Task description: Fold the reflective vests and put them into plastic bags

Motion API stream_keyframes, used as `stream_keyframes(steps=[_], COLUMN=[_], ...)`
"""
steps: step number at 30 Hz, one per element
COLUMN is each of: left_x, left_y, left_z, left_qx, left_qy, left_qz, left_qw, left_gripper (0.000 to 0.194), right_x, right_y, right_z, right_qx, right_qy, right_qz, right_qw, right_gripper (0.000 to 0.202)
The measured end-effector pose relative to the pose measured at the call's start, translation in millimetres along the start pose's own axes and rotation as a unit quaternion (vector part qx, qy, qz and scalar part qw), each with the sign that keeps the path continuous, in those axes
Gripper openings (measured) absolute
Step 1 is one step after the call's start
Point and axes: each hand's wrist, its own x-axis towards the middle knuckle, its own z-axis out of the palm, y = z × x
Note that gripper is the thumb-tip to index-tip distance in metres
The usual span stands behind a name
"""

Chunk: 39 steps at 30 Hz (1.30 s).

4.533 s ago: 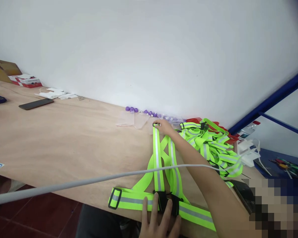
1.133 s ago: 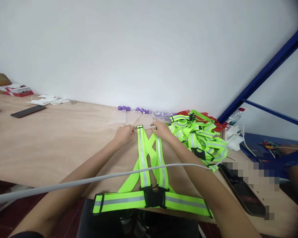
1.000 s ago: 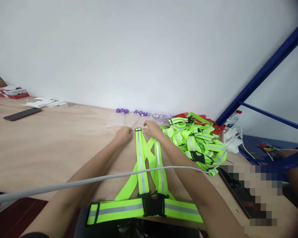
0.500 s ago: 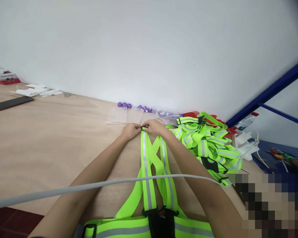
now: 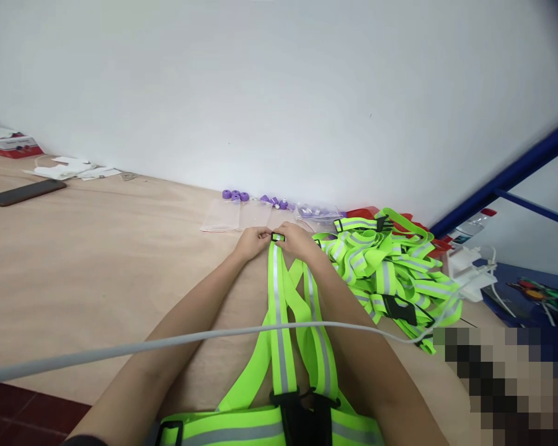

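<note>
A neon-green reflective harness point(image 5: 283, 365) with grey stripes lies spread on the table in front of me, its black side-release buckle point(image 5: 304, 415) near the bottom edge. At the far end of one strap is a small black slide buckle point(image 5: 278, 236). My left hand point(image 5: 252, 243) pinches this slider from its left side. My right hand point(image 5: 296, 240) grips its right side with thumb and fingers. The strap runs straight from the slider toward me, beside a second strap and a crossing one. Some of my fingertips are hidden behind the slider.
A heap of similar green harnesses point(image 5: 385, 272) lies to the right. Clear plastic bags point(image 5: 221, 215) and purple pieces point(image 5: 235, 195) sit along the wall. A phone point(image 5: 25, 192) rests at left. A grey cable point(image 5: 204, 334) crosses over my forearms. A white charger point(image 5: 469, 272) stands right.
The slide buckle has turned its face toward me, with green webbing now showing through it. Both hands stay pinched on it. The whole view has shifted slightly.
</note>
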Motion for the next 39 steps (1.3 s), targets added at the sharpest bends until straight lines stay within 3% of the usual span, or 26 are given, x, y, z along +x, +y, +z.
stream_keyframes(steps=[7,13,18,21,24,27,29,30,32,35,39], left_x=[3.0,3.7,1.1,-6.6,-34.2,-81.7,-109.3,-117.8,-121.8,-108.7,-100.1], left_y=[2.9,1.3,8.7,32.2,77.2,125.6,144.5,148.0,144.5,128.7,116.1], left_z=[2.6,2.5,-6.3,-21.0,-31.6,-30.1,-27.2,-27.1,-31.2,-43.0,-44.2], left_qx=[-0.003,0.015,-0.003,0.0,0.01,0.018,0.087,0.113,0.124,0.117,0.093], left_qy=[0.022,0.073,0.047,0.039,-0.006,-0.139,-0.229,-0.242,-0.229,-0.144,-0.137], left_qz=[-0.008,-0.055,-0.053,-0.027,0.033,0.124,0.222,0.229,0.176,0.03,-0.023], left_qw=[1.0,0.996,0.997,0.999,0.999,0.982,0.944,0.936,0.949,0.982,0.986], left_gripper=[0.026,0.021,0.027,0.026,0.016,0.011,0.019,0.026,0.036,0.039,0.033], right_x=[-5.7,-12.0,-13.4,-12.8,-12.0,-11.8,-12.0,-12.3,-13.1,-14.0,-14.0], right_y=[3.5,-0.3,3.7,10.4,14.8,16.1,16.1,16.0,15.4,13.2,8.8], right_z=[14.1,22.4,19.4,18.7,19.6,21.5,22.0,21.7,19.5,13.2,6.3], right_qx=[-0.005,0.012,0.035,0.057,0.082,0.103,0.114,0.119,0.127,0.136,0.146], right_qy=[0.021,0.02,0.03,0.044,0.058,0.071,0.078,0.081,0.086,0.099,0.115], right_qz=[-0.012,-0.037,-0.024,-0.015,-0.017,-0.02,-0.019,-0.019,-0.018,-0.02,-0.022], right_qw=[1.0,0.999,0.999,0.997,0.995,0.992,0.99,0.989,0.988,0.986,0.982], right_gripper=[0.036,0.028,0.03,0.033,0.031,0.03,0.031,0.031,0.03,0.03,0.029])
